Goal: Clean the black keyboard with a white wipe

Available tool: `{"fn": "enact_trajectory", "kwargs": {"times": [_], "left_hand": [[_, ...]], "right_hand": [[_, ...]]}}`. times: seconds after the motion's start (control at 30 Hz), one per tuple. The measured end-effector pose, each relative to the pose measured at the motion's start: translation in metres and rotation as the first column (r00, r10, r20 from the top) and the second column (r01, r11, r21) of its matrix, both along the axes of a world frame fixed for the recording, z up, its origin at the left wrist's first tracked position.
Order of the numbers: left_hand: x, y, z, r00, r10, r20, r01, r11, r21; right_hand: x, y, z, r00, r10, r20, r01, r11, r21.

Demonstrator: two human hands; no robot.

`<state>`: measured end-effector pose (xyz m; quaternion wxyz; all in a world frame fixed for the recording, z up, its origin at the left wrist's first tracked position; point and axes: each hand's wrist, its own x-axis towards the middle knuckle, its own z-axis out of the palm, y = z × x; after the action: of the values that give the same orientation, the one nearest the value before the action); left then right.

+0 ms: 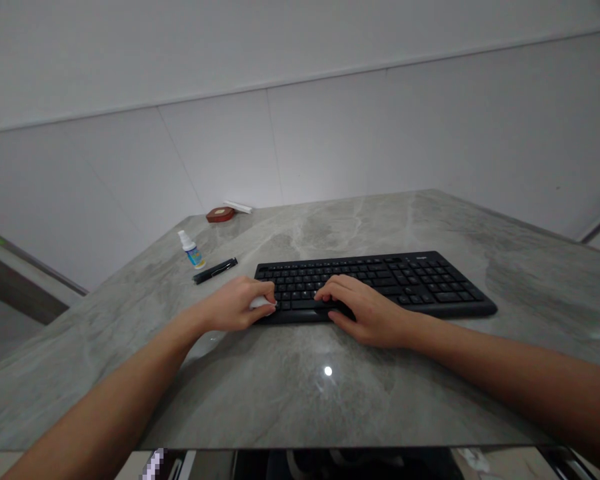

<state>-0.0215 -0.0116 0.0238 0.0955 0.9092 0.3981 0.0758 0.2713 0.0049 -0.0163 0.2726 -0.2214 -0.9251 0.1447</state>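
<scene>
A black keyboard (395, 291) with a number pad lies on the grey marbled table, slightly angled. At its front left corner is my left hand (237, 303), its fingers closed on a small white wad (261, 303) that looks like a tissue or cloth; most of the wad is hidden in the grip. My right hand (363, 310) rests over the middle front of the keyboard. Its fingers are bent onto the lower keys, and the thumb sits apart from them by the front edge. Nothing shows in that hand.
Left of the keyboard lies a black pen-like item (215, 270) with a clip. Beyond it stands a small white spray bottle (192, 251) with a blue-yellow label. Farther back are a reddish-brown case (220, 214) and a white strip (239, 207) near the wall.
</scene>
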Motion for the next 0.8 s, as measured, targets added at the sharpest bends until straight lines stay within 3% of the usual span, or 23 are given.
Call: {"fn": "enact_trajectory", "kwargs": {"times": [0.27,0.5,0.8], "left_hand": [[-0.02,0.005,0.015,0.995,0.057,-0.082,-0.067,0.989,-0.129],[-0.009,0.003,0.007,0.997,0.027,-0.066,-0.03,0.999,-0.042],[-0.02,0.006,0.014,0.993,0.068,-0.095,-0.08,0.989,-0.124]], "right_hand": [[0.0,-0.001,0.001,1.0,0.005,0.0,-0.005,1.0,-0.016],[0.0,-0.001,0.001,1.0,-0.003,-0.001,0.003,1.0,-0.008],[0.0,0.0,-0.001,1.0,0.009,-0.001,-0.009,1.0,-0.007]]}}
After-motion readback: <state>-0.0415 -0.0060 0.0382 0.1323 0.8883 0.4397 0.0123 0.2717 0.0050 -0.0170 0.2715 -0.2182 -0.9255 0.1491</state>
